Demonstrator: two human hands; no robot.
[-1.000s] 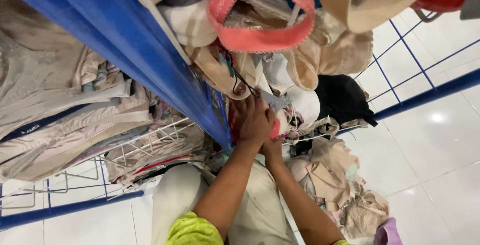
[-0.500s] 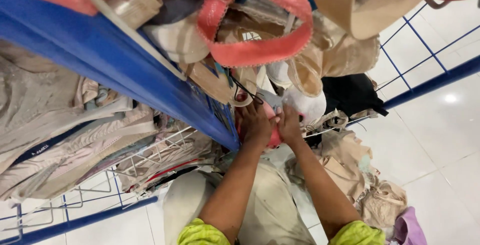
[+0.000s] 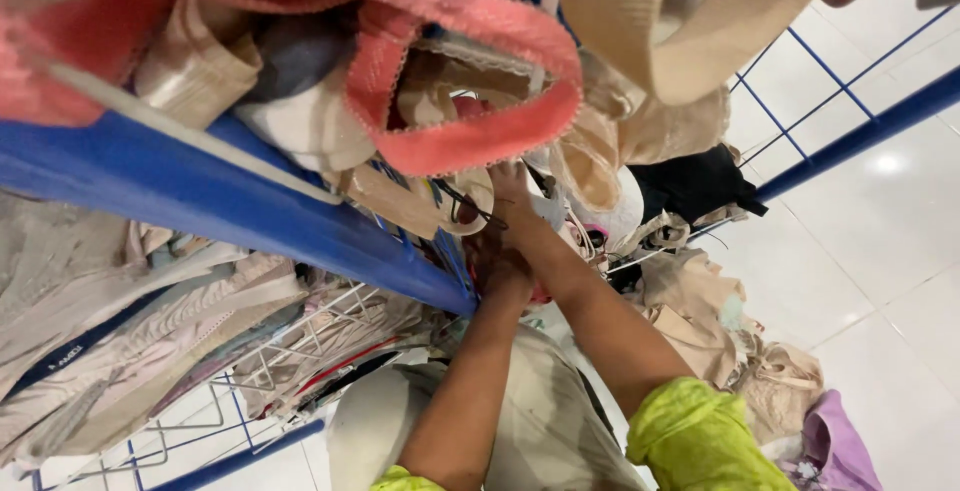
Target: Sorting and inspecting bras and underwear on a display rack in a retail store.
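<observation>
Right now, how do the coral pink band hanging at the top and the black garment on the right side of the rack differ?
The coral pink band hangs as an open loop with a scalloped edge; the black garment lies bunched in a heap. The band is bright and fills the near top of the view; the black garment is dark, sits farther back by the blue wire frame and looks smaller. The right hand reaches just under the band, short of the black garment. Both are fabric pieces on the rack.
</observation>
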